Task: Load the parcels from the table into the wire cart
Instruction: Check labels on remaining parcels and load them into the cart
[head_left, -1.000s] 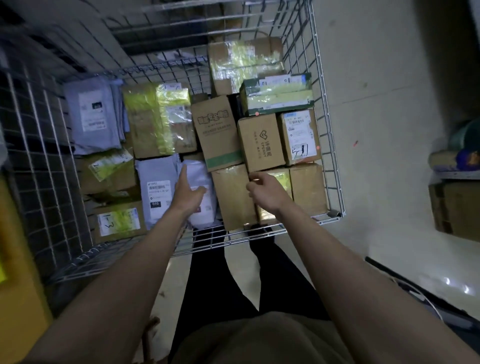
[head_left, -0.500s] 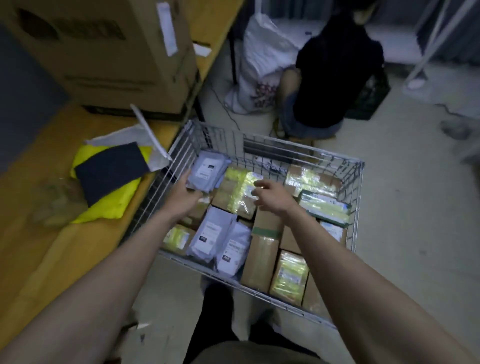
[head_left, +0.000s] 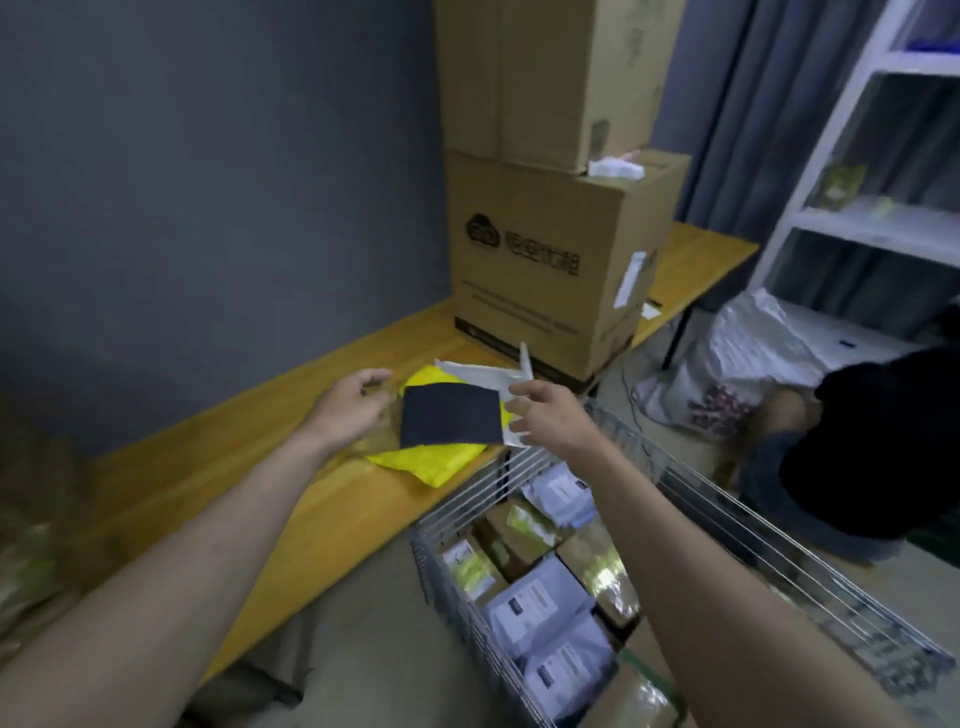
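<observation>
On the yellow wooden table (head_left: 218, 483) lies a small stack of flat parcels: a dark blue one (head_left: 449, 415) on top of a yellow one (head_left: 431, 460), with a white one (head_left: 478, 375) behind. My left hand (head_left: 350, 405) hovers at the stack's left edge, fingers loosely spread, holding nothing. My right hand (head_left: 545, 410) is at the stack's right edge with spread fingers, empty too. The wire cart (head_left: 779, 587) stands at lower right, filled with cardboard boxes and grey mailer bags (head_left: 540, 603).
Two large cardboard boxes (head_left: 550, 260) are stacked on the table behind the parcels. A person in dark clothes (head_left: 872, 441) crouches to the right of the cart beside a white bag (head_left: 737, 364). A white shelf (head_left: 872, 218) stands at the far right.
The view has swung from the cart up to the table. Both hands have left the cart and moved over to the parcel stack on the table.
</observation>
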